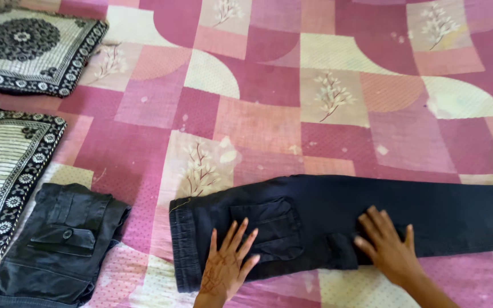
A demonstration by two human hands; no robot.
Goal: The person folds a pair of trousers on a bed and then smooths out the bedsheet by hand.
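- The left hand (227, 263) lies flat, fingers spread wide, palm down on the dark jeans (338, 219) near the waistband; it grips nothing, only presses on the cloth.
- A dark reddish pattern marks the back of that hand.
- The right hand (388, 246) also lies open and flat, fingers together and pointing to about 11 o'clock, resting on the jeans below the seat, just beside a small fold of cloth; it holds nothing.
- The dark jeans lie folded lengthwise on the bed, at about 5 o'clock in the view, the waistband at the left end and the legs running toward 3 o'clock.
- A back pocket (269, 228) shows between the two hands; whether anything is in it cannot be told.
- The legs are cut off by the right edge, so their ends are not seen.
- A folded grey garment (58, 245) with a buttoned flap pocket lies at about 8 o'clock, well apart from the jeans; its lower part runs off the bottom edge.
- Two black-and-cream patterned cushions lie at the left: one (32, 48) at 10 o'clock, another (4, 171) at 9 o'clock, both partly cut off.
- The bedsheet (326, 91) is a pink, maroon and cream patchwork with sprigs of flowers.
- Both wrists leave the frame at the bottom.
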